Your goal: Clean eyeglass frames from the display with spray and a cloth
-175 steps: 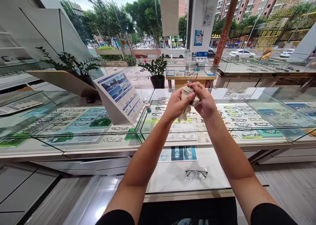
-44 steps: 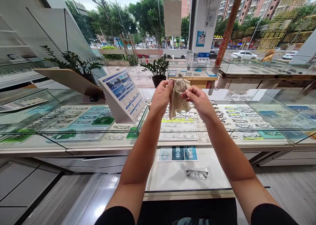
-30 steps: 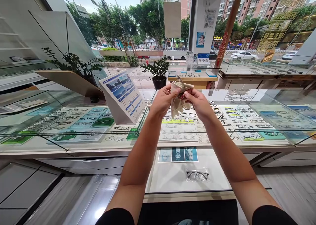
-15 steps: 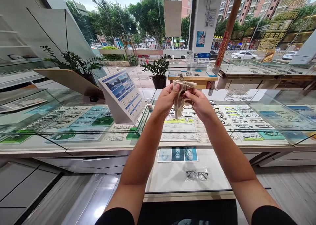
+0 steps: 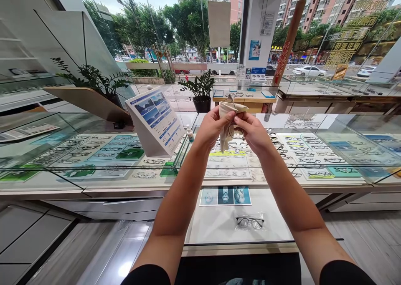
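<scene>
In front of me, above the glass counter, both hands are raised and close together. My left hand point(image 5: 210, 128) is closed on a beige cleaning cloth point(image 5: 233, 107), its thumb stretched towards the other thumb. A tail of the cloth hangs below the fingers. My right hand point(image 5: 254, 130) pinches a pair of thin-framed eyeglasses point(image 5: 231, 131) wrapped partly in the cloth. A bit of the frame shows above the cloth and a rim below it; the lenses are mostly hidden. Both thumb tips nearly touch.
Glass display cases with rows of eyeglasses point(image 5: 305, 153) spread across the counter. A tent-shaped sign point(image 5: 156, 120) stands left of my hands, beside a small bottle point(image 5: 189, 133). Black-framed glasses in a clear bag point(image 5: 249, 223) lie on the near white surface, below a photo card point(image 5: 225, 195).
My left thumb has moved right across the cloth, up to my right thumb. The cloth's upper edge has folded over a little. The forearms are nearly still.
</scene>
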A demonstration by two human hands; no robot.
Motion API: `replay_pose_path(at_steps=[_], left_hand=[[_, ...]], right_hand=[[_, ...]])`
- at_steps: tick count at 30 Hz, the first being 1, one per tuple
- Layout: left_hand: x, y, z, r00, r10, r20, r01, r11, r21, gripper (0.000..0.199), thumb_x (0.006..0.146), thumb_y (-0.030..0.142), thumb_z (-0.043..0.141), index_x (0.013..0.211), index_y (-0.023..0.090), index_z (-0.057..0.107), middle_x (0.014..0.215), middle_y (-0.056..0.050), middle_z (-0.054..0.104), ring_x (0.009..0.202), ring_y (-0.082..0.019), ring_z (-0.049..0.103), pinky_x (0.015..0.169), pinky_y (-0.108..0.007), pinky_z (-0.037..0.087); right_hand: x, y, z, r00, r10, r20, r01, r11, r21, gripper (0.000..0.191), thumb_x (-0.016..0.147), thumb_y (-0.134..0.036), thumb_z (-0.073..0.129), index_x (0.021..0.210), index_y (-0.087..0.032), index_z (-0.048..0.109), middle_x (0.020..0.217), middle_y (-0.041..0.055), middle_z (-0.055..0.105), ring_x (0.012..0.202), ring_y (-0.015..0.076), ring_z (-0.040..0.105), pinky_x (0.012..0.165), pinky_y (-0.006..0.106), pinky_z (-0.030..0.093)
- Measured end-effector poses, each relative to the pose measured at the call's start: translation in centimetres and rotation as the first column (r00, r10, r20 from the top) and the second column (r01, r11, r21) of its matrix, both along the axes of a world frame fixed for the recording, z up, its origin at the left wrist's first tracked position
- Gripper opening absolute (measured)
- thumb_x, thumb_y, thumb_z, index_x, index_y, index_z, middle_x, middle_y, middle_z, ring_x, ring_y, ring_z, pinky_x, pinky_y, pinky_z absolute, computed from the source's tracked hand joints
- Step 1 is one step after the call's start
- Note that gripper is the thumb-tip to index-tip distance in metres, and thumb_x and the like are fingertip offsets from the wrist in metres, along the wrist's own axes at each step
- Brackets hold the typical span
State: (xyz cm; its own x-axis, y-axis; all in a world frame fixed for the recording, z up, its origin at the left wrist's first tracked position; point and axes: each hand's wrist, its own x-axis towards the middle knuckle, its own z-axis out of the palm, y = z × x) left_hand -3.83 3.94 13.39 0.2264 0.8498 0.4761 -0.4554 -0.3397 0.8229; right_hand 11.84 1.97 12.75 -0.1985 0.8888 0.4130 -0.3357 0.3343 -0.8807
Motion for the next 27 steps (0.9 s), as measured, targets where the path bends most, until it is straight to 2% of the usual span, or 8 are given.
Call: replay_pose_path(at_steps=[5, 10, 16, 20, 24, 27], left_hand=[[0.3, 0.0, -0.2, 1.0, -0.003, -0.001, 0.003, 0.999, -0.038, 0.055, 0.063, 0.049, 0.107, 0.097, 0.015, 0.079, 0.089, -0.006, 0.083, 0.079, -0.019, 0.078, 0.079, -0.031, 0.063], [0.0, 0.1, 0.1, 0.999, 0.046, 0.001, -0.046, 0.999, 0.026, 0.05, 0.062, 0.044, 0.108, 0.094, 0.017, 0.081, 0.089, -0.005, 0.083, 0.077, -0.017, 0.076, 0.078, -0.03, 0.063], [-1.0, -0.3, 0.5, 0.992, 0.098, -0.08, -0.091, 0.992, 0.089, 0.044, 0.063, 0.043, 0.107, 0.088, 0.017, 0.082, 0.081, -0.004, 0.081, 0.067, -0.016, 0.071, 0.067, -0.029, 0.06], [-1.1, -0.3, 0.6, 0.986, 0.13, -0.101, -0.119, 0.987, 0.11, 0.044, 0.069, 0.054, 0.103, 0.082, 0.017, 0.081, 0.076, -0.003, 0.078, 0.063, -0.014, 0.068, 0.061, -0.027, 0.056], [-1.4, 0.1, 0.6, 0.986, 0.131, -0.104, -0.115, 0.983, 0.141, 0.051, 0.076, 0.066, 0.095, 0.079, 0.018, 0.078, 0.071, -0.002, 0.074, 0.06, -0.013, 0.065, 0.059, -0.027, 0.053], [-2.0, 0.4, 0.7, 0.988, 0.079, -0.129, -0.06, 0.988, 0.143, 0.052, 0.077, 0.068, 0.093, 0.082, 0.019, 0.078, 0.075, -0.003, 0.074, 0.066, -0.015, 0.067, 0.065, -0.028, 0.056]], right_hand=[[0.1, 0.5, -0.4, 1.0, -0.012, 0.025, 0.012, 1.0, -0.018, 0.045, 0.07, -0.055, 0.095, 0.093, -0.024, 0.073, 0.093, 0.0009, 0.072, 0.089, 0.0188, 0.062, 0.084, 0.035, 0.051], [0.8, 0.4, -0.1, 0.997, 0.066, 0.05, -0.063, 0.996, -0.057, 0.044, 0.068, -0.051, 0.099, 0.095, -0.023, 0.079, 0.095, 0.0019, 0.075, 0.091, 0.0196, 0.065, 0.084, 0.036, 0.052], [2.0, 0.5, 0.1, 0.98, 0.133, 0.151, -0.125, 0.991, -0.056, 0.041, 0.07, -0.05, 0.099, 0.093, -0.021, 0.08, 0.092, 0.0024, 0.077, 0.088, 0.0188, 0.067, 0.087, 0.037, 0.051], [2.3, 0.7, 0.1, 0.961, 0.18, 0.21, -0.172, 0.984, -0.055, 0.042, 0.072, -0.053, 0.097, 0.093, -0.021, 0.08, 0.091, 0.0037, 0.078, 0.089, 0.0209, 0.068, 0.089, 0.04, 0.051], [2.2, 0.6, 0.3, 0.972, 0.123, 0.2, -0.122, 0.992, -0.02, 0.039, 0.071, -0.053, 0.096, 0.089, -0.022, 0.08, 0.091, 0.0025, 0.079, 0.087, 0.0199, 0.066, 0.088, 0.039, 0.048], [2.2, 0.4, 0.5, 0.979, 0.092, 0.184, -0.093, 0.996, -0.002, 0.036, 0.073, -0.052, 0.095, 0.087, -0.023, 0.081, 0.089, 0.0029, 0.079, 0.089, 0.0202, 0.066, 0.088, 0.039, 0.047]])
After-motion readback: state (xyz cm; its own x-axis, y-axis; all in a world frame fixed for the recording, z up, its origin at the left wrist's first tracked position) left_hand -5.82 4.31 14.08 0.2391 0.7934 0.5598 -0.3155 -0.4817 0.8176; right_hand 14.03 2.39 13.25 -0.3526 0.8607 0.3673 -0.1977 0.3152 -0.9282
